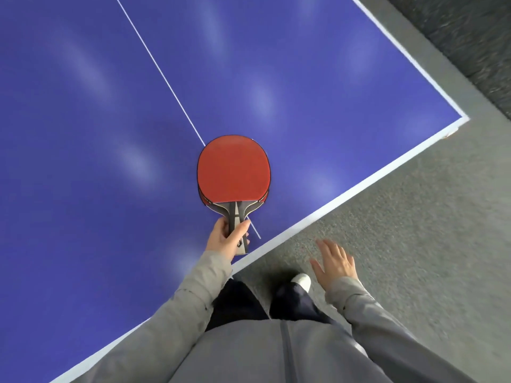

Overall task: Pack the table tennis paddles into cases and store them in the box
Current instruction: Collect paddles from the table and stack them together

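Two table tennis paddles [233,170] with red rubber lie stacked one on the other, the lower one showing only as a red rim under the top blade. My left hand [225,237] grips their grey and black handles over the blue table [83,134], near its white front edge. My right hand [334,262] hangs over the floor beside the table with fingers spread and holds nothing. No case and no box is in view.
The table's white centre line [154,64] runs away from the paddles. The table corner [466,118] lies at the right. Grey carpet floor [414,217] surrounds the table. My legs and a white shoe [302,280] stand close to the table edge.
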The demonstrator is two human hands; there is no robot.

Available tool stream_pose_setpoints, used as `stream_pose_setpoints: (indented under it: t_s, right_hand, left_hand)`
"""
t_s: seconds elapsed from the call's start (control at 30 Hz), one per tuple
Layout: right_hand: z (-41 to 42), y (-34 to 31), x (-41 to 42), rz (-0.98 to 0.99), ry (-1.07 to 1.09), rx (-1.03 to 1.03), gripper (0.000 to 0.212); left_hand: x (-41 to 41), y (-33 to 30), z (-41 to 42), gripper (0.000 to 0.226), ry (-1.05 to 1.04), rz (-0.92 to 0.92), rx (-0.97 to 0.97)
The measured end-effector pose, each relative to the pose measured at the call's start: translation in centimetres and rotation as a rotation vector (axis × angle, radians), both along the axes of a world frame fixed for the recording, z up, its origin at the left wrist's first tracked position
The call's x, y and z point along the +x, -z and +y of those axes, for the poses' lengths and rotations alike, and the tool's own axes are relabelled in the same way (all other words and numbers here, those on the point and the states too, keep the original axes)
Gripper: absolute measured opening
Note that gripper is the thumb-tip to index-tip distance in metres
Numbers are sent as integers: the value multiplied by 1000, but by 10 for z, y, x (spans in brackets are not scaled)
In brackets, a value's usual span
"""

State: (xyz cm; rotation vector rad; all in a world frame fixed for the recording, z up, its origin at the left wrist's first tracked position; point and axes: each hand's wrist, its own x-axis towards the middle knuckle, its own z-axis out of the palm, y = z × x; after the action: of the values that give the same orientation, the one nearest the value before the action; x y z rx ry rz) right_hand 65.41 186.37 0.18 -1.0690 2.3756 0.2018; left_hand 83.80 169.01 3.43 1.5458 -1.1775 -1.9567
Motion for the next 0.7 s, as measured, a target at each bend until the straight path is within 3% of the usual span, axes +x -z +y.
stream_pose_setpoints:
  t_s: [0.2, 0.33, 0.7]
  right_hand:
    - [49, 7, -66, -105, 88, 79, 56]
    - [84, 12, -115, -178, 147, 124, 53]
    - [176, 26, -226, -243, 348, 126, 52]
  left_hand:
    - [-79, -7, 45, 25, 138, -33, -23]
    - [-140, -6, 78, 9, 139, -7, -29]
    - [-291, -22, 138, 6, 278, 12, -45]
